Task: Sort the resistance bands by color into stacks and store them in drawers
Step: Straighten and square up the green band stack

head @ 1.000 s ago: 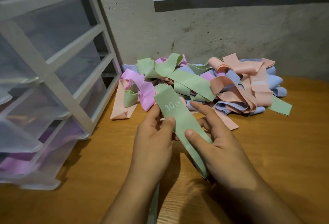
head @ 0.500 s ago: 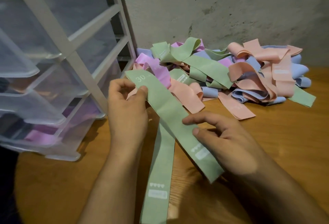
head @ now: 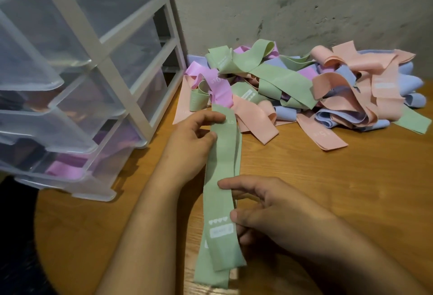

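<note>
Near bench [head: 328, 189] centre, green band [head: 222, 158] runs near-far; left grip [head: 189, 144] pinches far end, right grip [head: 269, 219] pinches near part.

On the wooden table [head: 328, 189] a green band [head: 220, 177] lies lengthwise over a second green band [head: 210, 278]. The left hand [head: 192, 140] pinches its far end; the right hand [head: 264, 212] touches its right edge with forefinger and thumb, though whether it grips is unclear. Behind, against the wall, sits a tangled pile [head: 304, 88] of green, pink, peach and blue bands. At left stands a clear drawer unit [head: 93, 60] with a pink band [head: 65, 168] in its lowest drawer
</note>
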